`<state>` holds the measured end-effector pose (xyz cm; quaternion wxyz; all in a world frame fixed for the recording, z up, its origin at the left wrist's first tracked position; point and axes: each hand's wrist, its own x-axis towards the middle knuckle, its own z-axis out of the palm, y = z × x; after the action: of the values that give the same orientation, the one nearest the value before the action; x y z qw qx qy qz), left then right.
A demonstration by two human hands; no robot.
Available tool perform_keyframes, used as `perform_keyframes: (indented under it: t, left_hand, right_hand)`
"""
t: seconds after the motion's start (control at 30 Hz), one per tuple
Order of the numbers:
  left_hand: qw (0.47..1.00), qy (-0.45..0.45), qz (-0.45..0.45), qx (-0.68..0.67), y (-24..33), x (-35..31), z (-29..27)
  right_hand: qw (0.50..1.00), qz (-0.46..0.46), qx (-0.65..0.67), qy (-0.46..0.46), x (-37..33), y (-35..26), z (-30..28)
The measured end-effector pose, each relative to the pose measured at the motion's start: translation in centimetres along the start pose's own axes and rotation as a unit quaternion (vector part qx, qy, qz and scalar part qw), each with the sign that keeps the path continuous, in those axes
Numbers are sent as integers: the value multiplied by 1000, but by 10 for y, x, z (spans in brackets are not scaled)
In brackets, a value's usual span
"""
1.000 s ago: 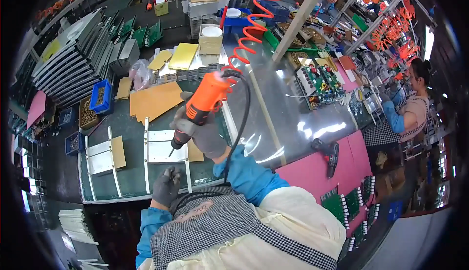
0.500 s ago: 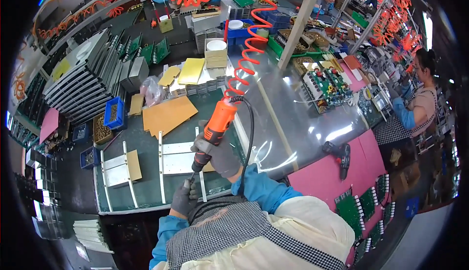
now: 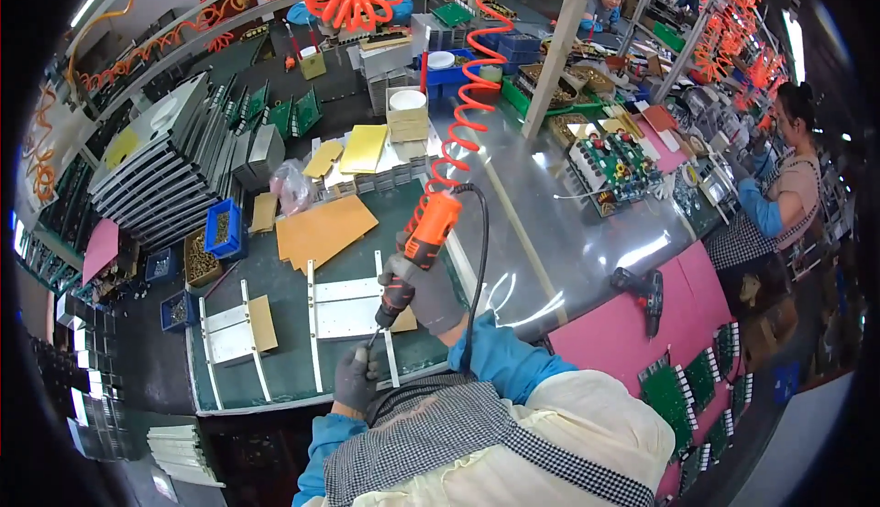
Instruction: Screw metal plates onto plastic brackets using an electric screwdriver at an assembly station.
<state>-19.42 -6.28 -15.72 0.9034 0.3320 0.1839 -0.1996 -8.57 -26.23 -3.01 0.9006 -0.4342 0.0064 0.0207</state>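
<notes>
Leftward, a blue bin [image 3: 224, 250] holds small brassy parts [image 3: 222, 225]; right grip [image 3: 433, 294] clasps an orange driver [image 3: 434, 221]; left grip [image 3: 354, 379], can't tell.

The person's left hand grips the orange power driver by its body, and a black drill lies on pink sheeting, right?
No: the head view shows the grey-gloved right hand gripping the orange power driver by its body; the black drill does lie on pink sheeting.

Tube lights [image 3: 794, 47] shine overhead, glare streaks the grey tabletop [image 3: 591, 236], and edges bend.
</notes>
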Motion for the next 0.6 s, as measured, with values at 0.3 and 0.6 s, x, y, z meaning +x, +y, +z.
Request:
perform_keyframes:
  t: [0.3,0.6]
  left_hand:
    - [908,96,155,378,2,-15,11]
    - [937,161,36,307,-15,14,-10]
  right_hand:
    - [993,23,70,93,11,23,-29]
    - [948,-286,-128,59,51,-21,-1]
